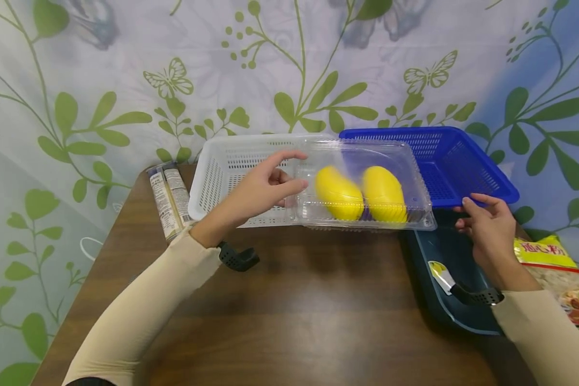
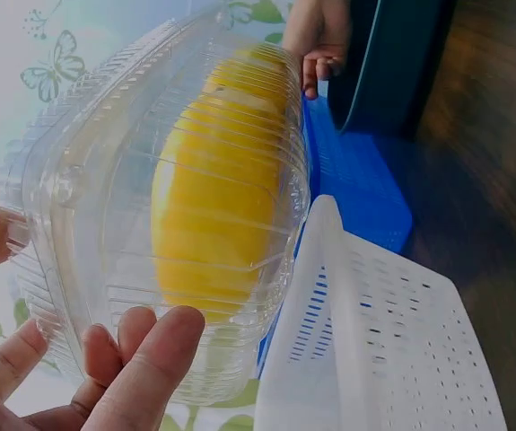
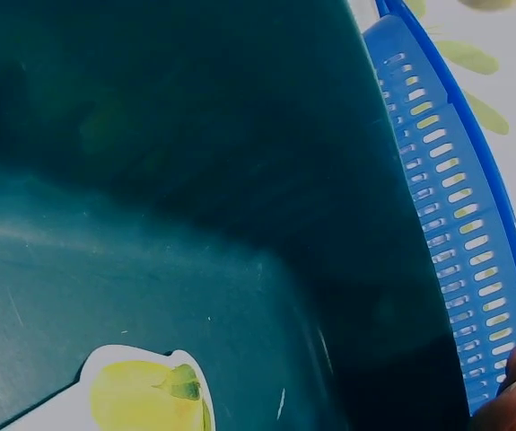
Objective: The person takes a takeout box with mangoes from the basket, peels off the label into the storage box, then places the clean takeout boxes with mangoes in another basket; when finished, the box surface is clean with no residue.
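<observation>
My left hand (image 1: 265, 185) holds a clear plastic clamshell box (image 1: 299, 206) by its left end, fingers and thumb spread around the corner. Inside the box lie two smooth yellow mangoes (image 1: 385, 193), side by side. The box spans the right part of a white slotted basket (image 1: 212, 182) and the left part of a blue basket (image 1: 477, 161). My right hand (image 1: 492, 228) pinches the blue basket's front right rim, its fingertips (image 3: 509, 404) showing at the rim in the right wrist view.
Below my right hand stands a dark green basin (image 1: 424, 268), with a flat white piece (image 3: 150, 391) bearing a yellow fruit picture inside. A yellow food bag (image 1: 555, 268) lies at the right edge. Printed packets (image 1: 169, 201) sit left of the white basket. Behind hangs a leaf-patterned cloth (image 1: 251, 80).
</observation>
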Demonstrator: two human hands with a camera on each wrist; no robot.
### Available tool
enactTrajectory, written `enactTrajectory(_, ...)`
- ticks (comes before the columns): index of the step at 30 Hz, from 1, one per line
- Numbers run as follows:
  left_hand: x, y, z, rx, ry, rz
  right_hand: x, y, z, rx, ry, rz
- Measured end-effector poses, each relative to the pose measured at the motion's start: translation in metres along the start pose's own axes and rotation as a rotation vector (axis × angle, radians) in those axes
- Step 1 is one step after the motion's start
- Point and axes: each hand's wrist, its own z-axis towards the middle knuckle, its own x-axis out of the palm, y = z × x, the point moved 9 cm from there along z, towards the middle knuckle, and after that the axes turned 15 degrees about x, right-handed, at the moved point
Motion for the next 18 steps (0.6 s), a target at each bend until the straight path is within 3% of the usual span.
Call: enactTrajectory(18,0.02,0.02,0.068,-0.043,-0.001,0.004,0.0,-0.001,0.001,0.012,0.011,-0.007)
